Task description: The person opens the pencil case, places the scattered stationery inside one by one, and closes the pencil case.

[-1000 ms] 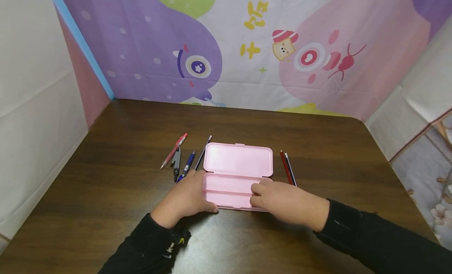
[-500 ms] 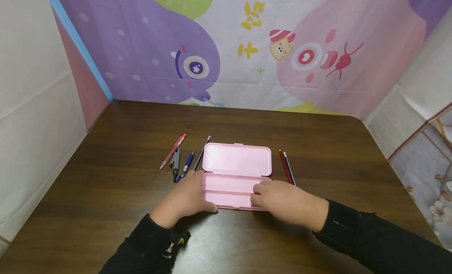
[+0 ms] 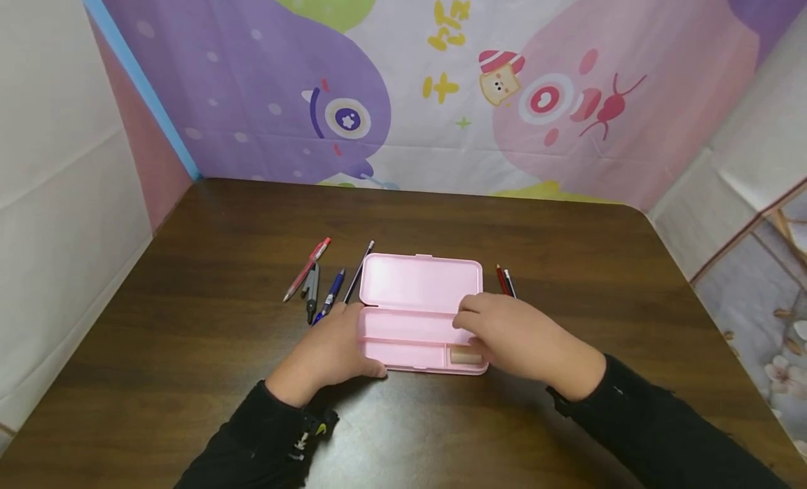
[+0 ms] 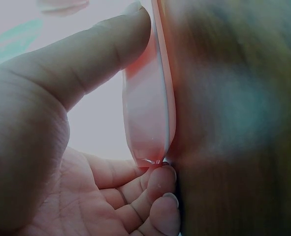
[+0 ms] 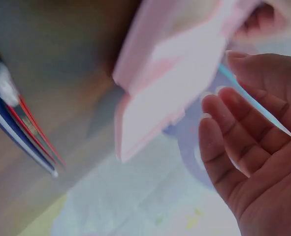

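A pink pencil case (image 3: 403, 354) lies with its lid (image 3: 421, 282) folded back on the table. My left hand (image 3: 324, 349) holds the case's left end; in the left wrist view the thumb lies along one wall of the case (image 4: 147, 113) and the fingertips meet its end. A tan block (image 3: 464, 354) sits in the small front-right compartment. Over the case's right side hovers my right hand (image 3: 529, 335), which partly covers the back compartment. In the right wrist view its loosely bent fingers (image 5: 214, 137) have nothing between them.
Left of the case lie a red pen (image 3: 307, 270), a grey compass (image 3: 312, 293), a blue pen (image 3: 332, 293) and a dark pencil (image 3: 359, 270). At the right are a red pencil (image 3: 501, 279) and a dark, white-ended one (image 3: 510, 282). A cartoon cloth (image 3: 441, 146) hangs behind the table.
My right hand has lifted out of the front-right compartment and moved back and right, exposing the tan block there. It now overlaps the right-hand pencils. The left hand stays on the case.
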Motion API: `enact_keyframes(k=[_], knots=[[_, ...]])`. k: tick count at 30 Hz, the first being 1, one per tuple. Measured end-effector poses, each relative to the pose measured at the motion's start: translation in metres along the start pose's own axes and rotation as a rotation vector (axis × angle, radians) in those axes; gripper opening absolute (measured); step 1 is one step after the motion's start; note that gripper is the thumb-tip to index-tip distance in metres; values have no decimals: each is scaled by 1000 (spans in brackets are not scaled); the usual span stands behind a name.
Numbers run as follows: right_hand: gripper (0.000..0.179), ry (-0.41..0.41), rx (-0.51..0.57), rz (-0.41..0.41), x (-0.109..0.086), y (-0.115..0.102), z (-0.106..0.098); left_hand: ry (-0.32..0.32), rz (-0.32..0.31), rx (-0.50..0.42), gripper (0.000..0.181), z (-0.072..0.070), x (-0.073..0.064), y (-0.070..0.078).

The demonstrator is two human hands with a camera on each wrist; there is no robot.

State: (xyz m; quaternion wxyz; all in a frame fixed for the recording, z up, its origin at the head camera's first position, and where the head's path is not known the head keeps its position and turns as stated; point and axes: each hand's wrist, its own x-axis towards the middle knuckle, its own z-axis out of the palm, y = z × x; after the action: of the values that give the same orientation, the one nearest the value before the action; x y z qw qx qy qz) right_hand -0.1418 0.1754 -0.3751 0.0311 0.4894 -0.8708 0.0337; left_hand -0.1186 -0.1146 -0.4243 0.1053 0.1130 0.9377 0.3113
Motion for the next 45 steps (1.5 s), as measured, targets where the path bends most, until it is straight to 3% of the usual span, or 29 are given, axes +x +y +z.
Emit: enact_keyframes(k=[8,16,20,25,31,41,45], knots=[[22,59,-53,179,-4,17,-14,-4,-1,1,92,0,1,-2],[52,-61,75,615,-17,41,-3,-14,-10,-11,96,1,1,-2],[53,-117,134,735,-21,56,5,-12,1,-28,96,3,1,-3],[55,-201,156,793,-23,67,14,-12,1,-26,95,3,1,-3],[40,-282,195,848,-18,72,20,-13,14,-17,92,1,2,-2],[19,-293,253,928,-11,79,24,-7,8,-13,94,0,1,-3],[22,-304,237,934,-12,79,24,-9,10,-13,94,-1,1,-3]])
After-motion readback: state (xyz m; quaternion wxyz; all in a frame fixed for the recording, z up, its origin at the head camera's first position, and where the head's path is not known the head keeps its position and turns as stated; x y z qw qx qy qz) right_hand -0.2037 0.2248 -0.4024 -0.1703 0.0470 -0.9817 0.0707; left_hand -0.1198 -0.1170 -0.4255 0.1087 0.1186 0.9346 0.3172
